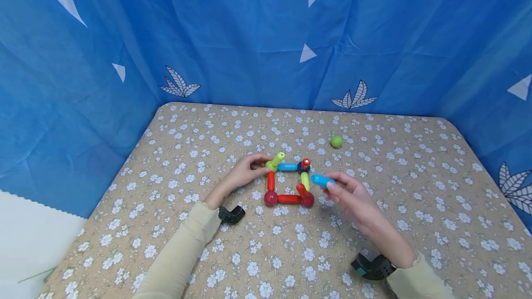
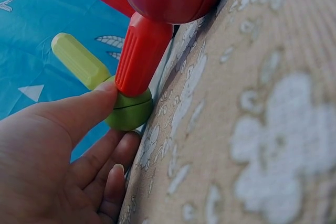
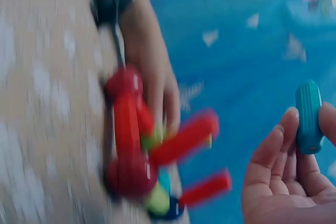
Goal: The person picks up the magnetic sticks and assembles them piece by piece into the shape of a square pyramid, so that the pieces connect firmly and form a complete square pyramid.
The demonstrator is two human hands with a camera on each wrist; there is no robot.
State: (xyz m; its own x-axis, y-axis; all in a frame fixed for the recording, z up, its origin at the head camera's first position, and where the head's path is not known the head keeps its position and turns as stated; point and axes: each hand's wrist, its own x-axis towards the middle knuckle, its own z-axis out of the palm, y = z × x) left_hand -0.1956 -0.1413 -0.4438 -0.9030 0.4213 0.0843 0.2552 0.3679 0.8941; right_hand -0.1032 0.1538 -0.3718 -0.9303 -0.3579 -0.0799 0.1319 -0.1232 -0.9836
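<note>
A square frame of magnetic sticks and balls stands on the table. My left hand [image 1: 243,171] pinches the green ball [image 2: 128,111] at its back left corner, thumb on one side and fingers on the other. From that ball rises a yellow-green stick [image 1: 278,158]. Red sticks also point up from the dark blue ball [image 1: 304,168] and the front right red ball [image 1: 307,200]. The front left red ball [image 1: 270,198] bears no upright. Just right of the frame, my right hand [image 1: 355,200] holds a loose blue stick [image 3: 309,116] between thumb and fingers, above the table.
A loose green ball [image 1: 336,141] lies farther back on the flowered tablecloth [image 1: 257,253]. A blue curtain [image 1: 249,36] hangs behind the table and along its sides. Each wrist wears a black band [image 1: 373,267].
</note>
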